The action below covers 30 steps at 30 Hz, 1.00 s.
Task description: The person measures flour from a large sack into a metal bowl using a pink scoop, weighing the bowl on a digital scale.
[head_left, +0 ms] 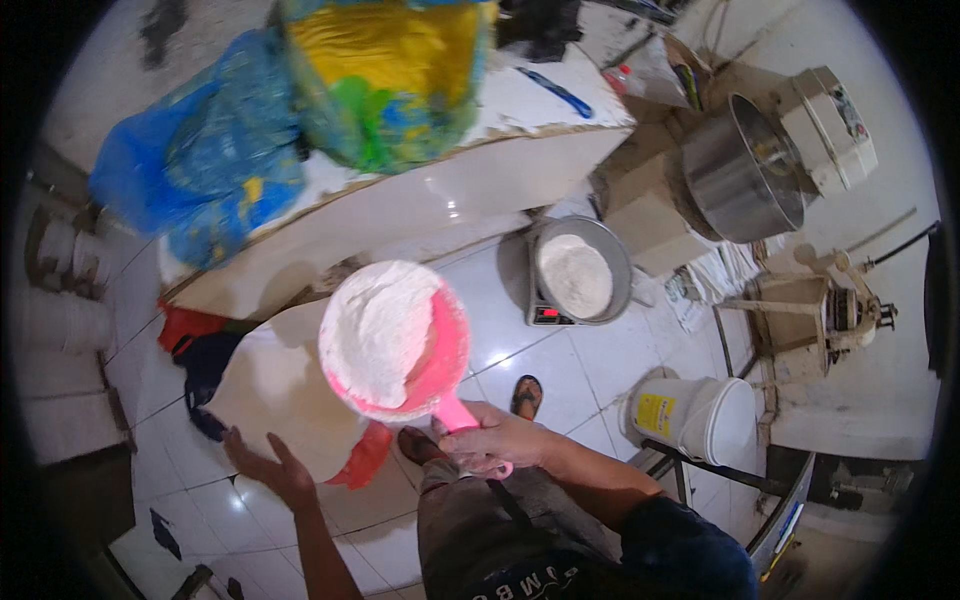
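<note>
My right hand (490,440) is closed round the handle of a pink plastic dipper (455,345). White powder (380,325), which looks like flour, is heaped in the dipper, mostly on its left side. Below and left of it is a large pale, smooth sack-like shape (285,385) with red and dark material at its edges; the dipper hides part of it. My left hand (268,465), fingers apart and holding nothing, is at the near left edge of that shape; whether it touches I cannot tell. Right of the dipper, a metal pot (622,265) with similar powder sits on a scale (549,316).
A white bench (440,190) runs across the far side, bearing blue plastic bags (225,130), a bag of yellow contents (390,50) with a green plastic item, and a blue knife-like tool (555,92). A mixer bowl (735,180) and a white bucket (715,415) stand right.
</note>
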Available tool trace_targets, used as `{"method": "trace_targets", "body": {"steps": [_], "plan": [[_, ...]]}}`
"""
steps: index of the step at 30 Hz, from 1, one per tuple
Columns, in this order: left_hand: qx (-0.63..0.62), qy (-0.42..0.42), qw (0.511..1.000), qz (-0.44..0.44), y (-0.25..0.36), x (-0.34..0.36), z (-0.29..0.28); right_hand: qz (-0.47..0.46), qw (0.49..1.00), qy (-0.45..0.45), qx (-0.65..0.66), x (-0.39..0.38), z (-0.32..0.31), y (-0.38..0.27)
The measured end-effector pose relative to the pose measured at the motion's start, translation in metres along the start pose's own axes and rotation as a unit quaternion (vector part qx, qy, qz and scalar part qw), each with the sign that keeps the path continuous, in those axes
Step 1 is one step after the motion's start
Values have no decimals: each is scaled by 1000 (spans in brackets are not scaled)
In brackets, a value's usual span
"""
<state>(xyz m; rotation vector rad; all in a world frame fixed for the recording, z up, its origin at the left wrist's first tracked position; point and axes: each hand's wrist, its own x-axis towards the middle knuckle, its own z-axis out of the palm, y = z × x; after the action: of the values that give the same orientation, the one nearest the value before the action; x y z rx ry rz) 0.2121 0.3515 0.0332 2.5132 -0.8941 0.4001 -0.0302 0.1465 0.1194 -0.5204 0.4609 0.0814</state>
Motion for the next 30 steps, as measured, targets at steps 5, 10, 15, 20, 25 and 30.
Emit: {"method": "trace_targets", "body": {"steps": [5, 10, 15, 20, 25, 30], "plan": [[-133, -52, 989, 39, 91, -37, 3, -68, 976, 207, 21, -90, -97, -33], [-132, -248, 954, 108, 153, -107, 21, -161, 911, 374, -61, -131, -247, -30], [-111, -381, 917, 33, 168, -157, 60, -121, 811, 560, -119, -117, -414, -5], [-41, -412, 910, -4, 156, -177, 80, -22, 666, 691, -280, -108, -522, 18], [-4, -416, 909, -12, 140, -192, 86, 59, 606, 724, -323, -111, -579, 29], [1, -414, 910, -38, 135, -203, 83, 60, 584, 747, -312, -102, -572, 44]]}}
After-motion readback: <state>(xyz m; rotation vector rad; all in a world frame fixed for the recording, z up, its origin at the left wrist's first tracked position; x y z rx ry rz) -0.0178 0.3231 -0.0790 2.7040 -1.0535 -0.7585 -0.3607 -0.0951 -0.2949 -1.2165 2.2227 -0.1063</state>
